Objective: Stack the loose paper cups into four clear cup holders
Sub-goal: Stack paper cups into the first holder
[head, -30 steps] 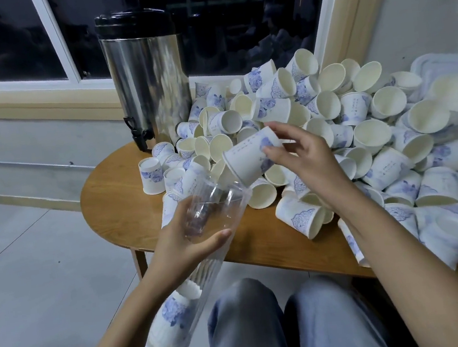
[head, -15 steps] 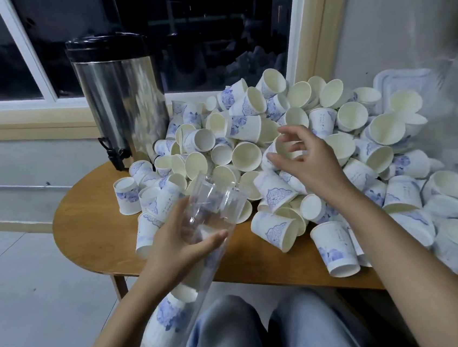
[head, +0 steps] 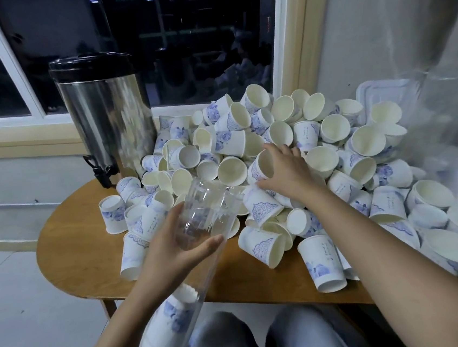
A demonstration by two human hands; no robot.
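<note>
Where the right grip [head: 285,171] curls round it, the paper cup [head: 263,166] lies on its side in the pile [head: 316,127], its open mouth facing near and left. The clear cup holder [head: 206,212] is just left and nearer. Its long tube slants down to the lap, mouth up by the pile. The left grip [head: 171,253] wraps round it. Stacked cups [head: 175,314] sit low inside. I think the cup needs only a short hop over low cups, above the tabletop [head: 74,246] edge.

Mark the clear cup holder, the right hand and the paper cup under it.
clear cup holder [head: 208,203]: head view, upper wall.
right hand [head: 287,173]: head view, knuckles.
paper cup [head: 266,166]: head view, inner wall.
</note>
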